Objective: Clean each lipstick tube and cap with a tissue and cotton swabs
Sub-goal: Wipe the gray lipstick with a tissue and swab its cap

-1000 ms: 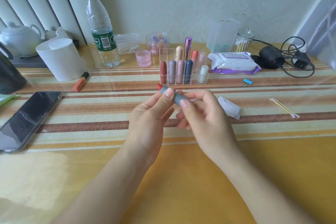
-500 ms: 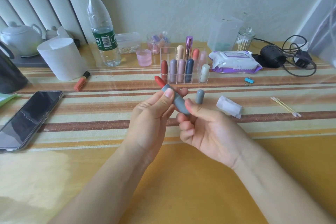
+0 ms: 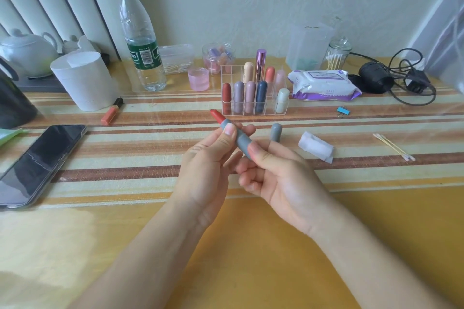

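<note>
Lipstick (image 3: 238, 138), grey, uncapped, red tip up-left: left hand (image 3: 206, 170) pinches upper end, right hand (image 3: 281, 178) pinches base. Cap (image 3: 275, 132): upright on counter (image 3: 150, 158), just left of tissue (image 3: 316, 149).

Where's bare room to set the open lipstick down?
Free: the bare table nearest you, below the mat; the mat between phone and left hand; the strip between tissue and swabs. Crowded: the back row around the organizer, and just beyond the right hand, where cap and tissue sit. Both hands grip the lipstick.
</note>
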